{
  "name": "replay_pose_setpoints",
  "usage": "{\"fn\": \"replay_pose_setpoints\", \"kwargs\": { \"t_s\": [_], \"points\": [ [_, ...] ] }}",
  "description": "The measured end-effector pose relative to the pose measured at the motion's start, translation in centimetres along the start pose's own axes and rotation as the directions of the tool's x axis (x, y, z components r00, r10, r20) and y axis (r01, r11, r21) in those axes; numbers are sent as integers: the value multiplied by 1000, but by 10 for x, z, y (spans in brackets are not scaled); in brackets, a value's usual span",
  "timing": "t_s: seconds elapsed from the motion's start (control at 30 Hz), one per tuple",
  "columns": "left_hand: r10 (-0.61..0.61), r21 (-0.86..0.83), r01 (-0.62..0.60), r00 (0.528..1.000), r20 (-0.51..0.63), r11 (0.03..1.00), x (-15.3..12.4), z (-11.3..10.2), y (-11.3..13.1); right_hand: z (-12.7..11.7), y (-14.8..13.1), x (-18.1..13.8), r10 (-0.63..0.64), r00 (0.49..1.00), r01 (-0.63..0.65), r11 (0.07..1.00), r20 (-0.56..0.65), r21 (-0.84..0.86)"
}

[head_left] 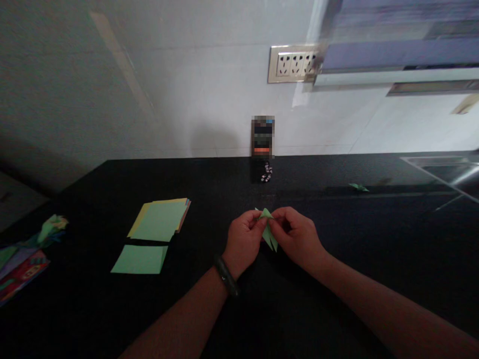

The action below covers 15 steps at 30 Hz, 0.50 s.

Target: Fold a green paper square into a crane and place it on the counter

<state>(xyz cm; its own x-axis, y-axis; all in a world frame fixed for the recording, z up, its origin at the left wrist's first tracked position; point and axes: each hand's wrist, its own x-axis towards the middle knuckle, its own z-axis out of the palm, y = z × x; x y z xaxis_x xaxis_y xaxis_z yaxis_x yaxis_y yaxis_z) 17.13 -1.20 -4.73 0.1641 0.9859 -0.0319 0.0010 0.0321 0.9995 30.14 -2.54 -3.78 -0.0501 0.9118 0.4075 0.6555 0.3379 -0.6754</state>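
Between my two hands is a small folded piece of green paper [270,238], with a peak at its top and two narrow points hanging down toward me. My left hand [245,237], with a dark bangle on the wrist, pinches its left side between thumb and fingers. On the right side, my right hand [297,232] pinches it the same way, the thumb lying on the front. Fingers cover much of the paper's middle. To the left lie a stack of coloured paper [159,221], green on top, and a separate green sheet [140,259] with its right edge folded.
A phone [263,137] with a beaded strap [266,172] leans against the white wall. A small green folded paper [359,187] lies at the back right, near a sink's metal rim [430,172]. Colourful packaging [26,274] sits at the far left of the black counter [209,189].
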Motion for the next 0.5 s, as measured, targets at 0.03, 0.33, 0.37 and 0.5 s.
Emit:
{"fn": "replay_pose_setpoints", "kwargs": {
  "t_s": [0.03, 0.33, 0.37, 0.5],
  "points": [
    [17, 37, -17, 1000, -3, 999, 0, 0, 0, 0, 1, 0, 2, 1000, -2, 1000, -7, -15],
    [164, 295, -168, 986, 37, 941, -4, 0, -4, -6, 7, 5, -86, 996, 84, 989, -11, -119],
    [161, 311, -164, 986, 36, 936, -4, 0, -4, -6, 7, 5, -88, 996, 86, 988, -14, -126],
    [143, 336, -140, 990, 17, 931, -5, 0, -2, -8, 8, 6, -70, 997, 71, 994, 15, -86]
  ]
}}
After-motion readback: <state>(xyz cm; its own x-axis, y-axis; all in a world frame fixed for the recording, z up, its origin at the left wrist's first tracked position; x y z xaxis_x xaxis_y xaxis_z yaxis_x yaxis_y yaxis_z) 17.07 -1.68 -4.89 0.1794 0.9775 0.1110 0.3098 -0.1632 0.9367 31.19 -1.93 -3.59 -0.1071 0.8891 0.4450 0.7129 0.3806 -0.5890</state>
